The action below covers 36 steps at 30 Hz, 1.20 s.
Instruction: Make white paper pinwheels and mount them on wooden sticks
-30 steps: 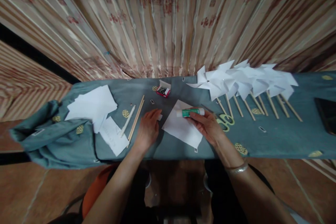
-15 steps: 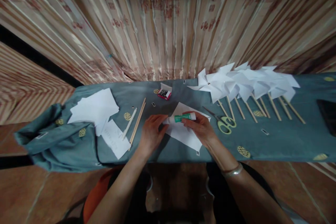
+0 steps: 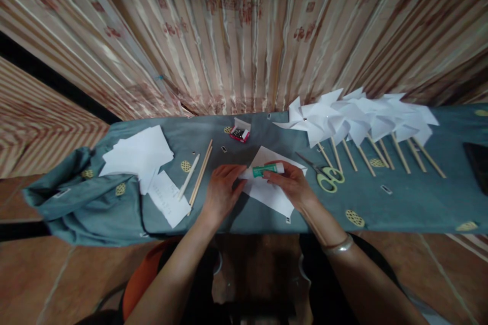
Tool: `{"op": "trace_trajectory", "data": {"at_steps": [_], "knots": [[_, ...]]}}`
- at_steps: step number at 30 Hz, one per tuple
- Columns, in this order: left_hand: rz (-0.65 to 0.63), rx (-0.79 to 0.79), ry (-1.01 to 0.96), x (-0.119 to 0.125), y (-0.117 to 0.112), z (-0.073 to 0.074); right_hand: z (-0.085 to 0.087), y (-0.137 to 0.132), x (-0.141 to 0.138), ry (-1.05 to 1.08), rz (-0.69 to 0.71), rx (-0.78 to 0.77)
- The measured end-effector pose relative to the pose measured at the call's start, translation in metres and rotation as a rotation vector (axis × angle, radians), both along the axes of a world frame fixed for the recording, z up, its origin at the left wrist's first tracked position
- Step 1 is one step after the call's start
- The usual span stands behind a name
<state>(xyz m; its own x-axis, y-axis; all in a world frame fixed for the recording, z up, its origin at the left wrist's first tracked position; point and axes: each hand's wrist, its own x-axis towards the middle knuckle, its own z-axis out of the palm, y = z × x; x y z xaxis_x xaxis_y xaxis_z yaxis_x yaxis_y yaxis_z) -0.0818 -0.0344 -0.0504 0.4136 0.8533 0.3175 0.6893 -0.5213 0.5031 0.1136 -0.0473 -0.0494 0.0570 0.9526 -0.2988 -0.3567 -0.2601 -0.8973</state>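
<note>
My right hand grips a green and white glue stick, held level above a white paper square on the blue-grey cloth. My left hand pinches the stick's left, white end with its fingertips. Both hands meet over the paper's left corner, near the table's front edge.
Green-handled scissors lie right of the paper. A row of white paper pinwheels on wooden sticks fills the back right. Loose sticks and a white pen, a stack of white sheets and a small red box lie to the left. A dark object sits far right.
My right hand carried the glue stick leftward over the paper. My left hand lifted off the cloth and took hold of the stick's left end.
</note>
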Motion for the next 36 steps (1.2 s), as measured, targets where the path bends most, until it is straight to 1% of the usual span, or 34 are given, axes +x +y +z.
{"op": "trace_trajectory", "data": {"at_steps": [5, 8, 10, 13, 15, 17, 19, 21, 22, 25, 26, 27, 29, 31, 36], "knots": [[-0.042, 0.064, -0.024, 0.001, -0.003, 0.002, 0.000, 0.000, -0.002, 0.007, 0.021, -0.016], [-0.074, 0.042, -0.039, 0.003, -0.005, 0.001, -0.005, 0.000, -0.007, -0.047, 0.077, 0.025], [-0.070, 0.013, -0.064, 0.002, -0.005, -0.001, -0.009, 0.000, -0.006, -0.123, 0.103, 0.067], [0.024, -0.016, -0.091, -0.006, 0.000, -0.007, -0.013, -0.003, 0.006, -0.316, 0.080, 0.155], [0.117, -0.022, -0.076, -0.016, 0.007, -0.011, -0.012, -0.008, 0.021, -0.513, 0.054, 0.208], [0.192, 0.006, -0.045, -0.026, 0.015, -0.013, -0.011, -0.015, 0.035, -0.730, 0.061, 0.247], [0.206, 0.060, 0.011, -0.032, 0.018, -0.012, -0.009, -0.024, 0.047, -0.883, 0.089, 0.287], [0.160, 0.145, 0.049, -0.029, 0.013, -0.009, -0.008, -0.035, 0.055, -0.979, 0.136, 0.375], [0.106, 0.178, 0.051, -0.025, 0.007, -0.008, -0.008, -0.040, 0.057, -1.014, 0.163, 0.433], [-0.202, 0.129, 0.035, -0.002, -0.019, -0.007, -0.011, -0.053, 0.059, -1.103, 0.231, 0.556], [-0.280, 0.097, 0.040, 0.007, -0.027, -0.008, -0.012, -0.057, 0.059, -1.133, 0.246, 0.567], [-0.330, 0.068, 0.050, 0.014, -0.034, -0.009, -0.013, -0.060, 0.060, -1.163, 0.258, 0.572], [-0.362, 0.047, 0.067, 0.027, -0.043, -0.011, -0.015, -0.064, 0.060, -1.208, 0.280, 0.580], [-0.365, 0.061, 0.077, 0.034, -0.045, -0.013, -0.016, -0.066, 0.061, -1.227, 0.290, 0.591], [-0.363, 0.150, 0.065, 0.037, -0.040, -0.016, -0.015, -0.065, 0.062, -1.234, 0.302, 0.599]]}}
